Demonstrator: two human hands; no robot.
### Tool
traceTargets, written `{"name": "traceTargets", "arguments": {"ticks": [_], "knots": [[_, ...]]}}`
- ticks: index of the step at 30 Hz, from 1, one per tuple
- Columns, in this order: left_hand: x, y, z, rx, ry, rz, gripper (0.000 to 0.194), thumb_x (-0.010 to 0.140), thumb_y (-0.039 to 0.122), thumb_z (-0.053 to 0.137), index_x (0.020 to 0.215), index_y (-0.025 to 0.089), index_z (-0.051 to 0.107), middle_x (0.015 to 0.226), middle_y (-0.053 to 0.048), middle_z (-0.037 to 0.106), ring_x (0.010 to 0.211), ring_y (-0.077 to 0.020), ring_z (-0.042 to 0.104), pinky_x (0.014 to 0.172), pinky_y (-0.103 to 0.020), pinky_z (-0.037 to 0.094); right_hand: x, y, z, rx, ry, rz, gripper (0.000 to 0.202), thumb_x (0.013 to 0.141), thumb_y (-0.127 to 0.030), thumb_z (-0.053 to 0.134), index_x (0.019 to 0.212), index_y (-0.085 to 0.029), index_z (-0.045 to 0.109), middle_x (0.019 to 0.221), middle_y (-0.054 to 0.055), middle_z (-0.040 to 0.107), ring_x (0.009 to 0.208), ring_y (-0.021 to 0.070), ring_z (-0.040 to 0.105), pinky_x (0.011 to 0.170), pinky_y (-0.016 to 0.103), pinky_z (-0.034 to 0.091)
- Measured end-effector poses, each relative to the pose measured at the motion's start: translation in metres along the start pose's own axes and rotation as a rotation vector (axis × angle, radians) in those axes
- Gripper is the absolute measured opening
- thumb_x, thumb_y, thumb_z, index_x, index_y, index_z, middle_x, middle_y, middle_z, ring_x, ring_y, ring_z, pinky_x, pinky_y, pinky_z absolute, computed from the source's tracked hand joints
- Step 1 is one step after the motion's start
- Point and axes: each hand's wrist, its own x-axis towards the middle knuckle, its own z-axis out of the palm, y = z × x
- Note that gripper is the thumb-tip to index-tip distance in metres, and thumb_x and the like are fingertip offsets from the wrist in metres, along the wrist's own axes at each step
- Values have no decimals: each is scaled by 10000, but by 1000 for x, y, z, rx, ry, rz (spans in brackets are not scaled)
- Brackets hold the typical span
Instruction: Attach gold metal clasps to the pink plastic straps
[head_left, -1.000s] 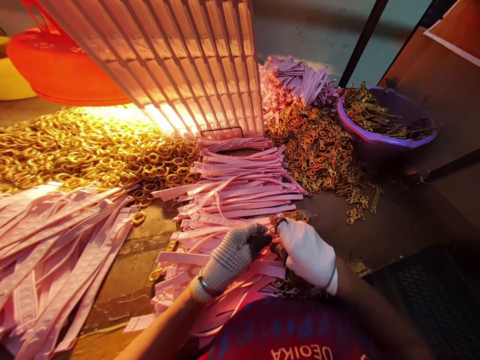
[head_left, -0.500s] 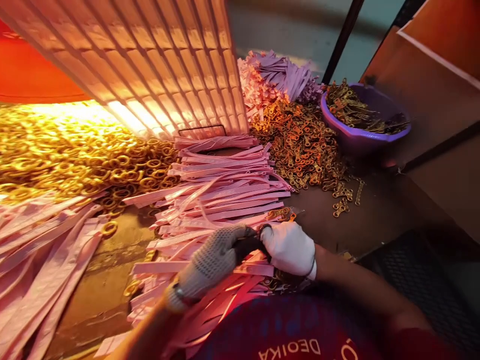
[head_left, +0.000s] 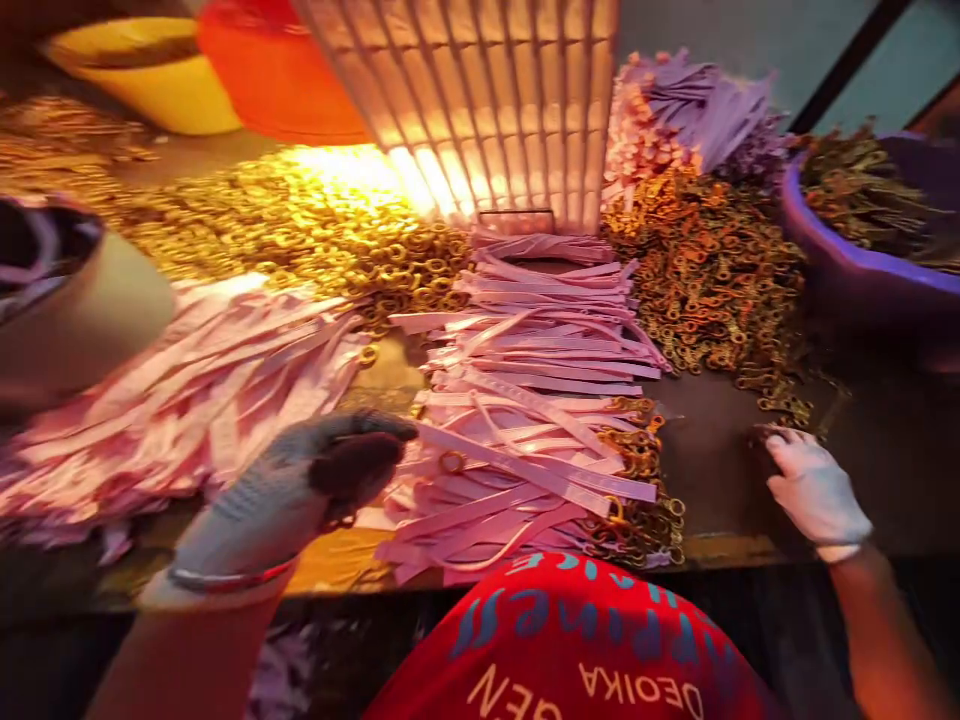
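Observation:
My left hand, in a grey dotted glove, is closed at the left edge of the middle stack of pink straps; a pink strap's end meets its fingertips. My right hand, in a white glove, reaches to the dark tabletop just below a pile of brass clasps; its fingers are curled, and anything at their tips is too small to make out. More brass clasps lie along the right ends of the middle straps.
Brass rings are heaped behind the loose pink straps at left. A pale bucket, a yellow bucket and a ribbed panel stand around. A purple basin is at right.
My hands, earlier together over the middle straps, are now apart, the left at the strap ends and the right by the clasps. The view has shifted left.

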Motion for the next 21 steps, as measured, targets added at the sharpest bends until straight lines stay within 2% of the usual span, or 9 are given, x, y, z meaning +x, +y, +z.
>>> {"name": "traceTargets", "arguments": {"ticks": [2,4,7,10,13,15,18,19,21], "knots": [[-7,-7,10,108,-2,29,328,813,495,742,933,194,788,640,10,650,529,-113,518,479,-189,396,1,30,19,-51,-17,-55,405,687,-19,529,1013,-187,700,1256,199,685,1206,386,611,961,487,541],[-8,-16,21,288,22,144,306,827,464,713,935,193,805,811,-55,745,678,-182,637,595,-253,506,1,46,27,-44,4,-103,358,692,-11,524,936,-210,696,1178,211,702,1109,362,642,919,454,541],[-5,-33,38,501,99,346,299,883,377,602,996,188,804,1013,-121,769,931,-268,698,847,-365,567,4,49,27,-50,20,-131,301,672,-21,518,853,-223,649,991,198,700,957,341,661,848,456,538],[-2,-50,55,615,105,481,420,809,151,517,1148,186,762,1213,-118,733,1143,-267,665,1024,-394,532,9,40,23,-69,26,-102,241,653,-70,584,819,-242,609,985,206,681,979,376,657,813,481,521],[-1,-63,65,753,126,469,570,717,52,486,1217,181,726,1297,-123,695,1167,-262,655,969,-367,562,11,25,24,-35,82,-26,222,687,-81,615,820,-258,607,1086,259,671,1080,394,659,819,474,503],[-1,-65,65,754,153,478,494,747,74,506,1168,183,739,1259,-133,707,1140,-277,657,943,-373,565,11,9,24,21,141,37,208,757,-96,592,889,-252,631,1069,272,681,1063,377,687,796,455,508],[-4,-53,58,510,185,454,227,877,255,565,985,187,754,991,-114,740,943,-252,672,853,-347,562,15,-30,14,141,270,49,162,885,-197,543,1009,-229,642,896,212,713,856,349,730,732,443,536],[-6,-45,56,381,164,383,230,916,351,577,914,185,737,856,-91,715,805,-219,651,746,-313,553,17,-48,6,198,328,0,175,916,-230,529,1051,-221,641,878,185,721,817,340,731,731,441,551],[-10,-27,56,102,40,176,380,942,515,582,793,177,670,629,-25,586,549,-142,510,512,-243,431,25,-90,-16,345,443,-175,243,967,-261,529,1186,-211,622,991,154,743,873,311,737,795,422,582]]}}
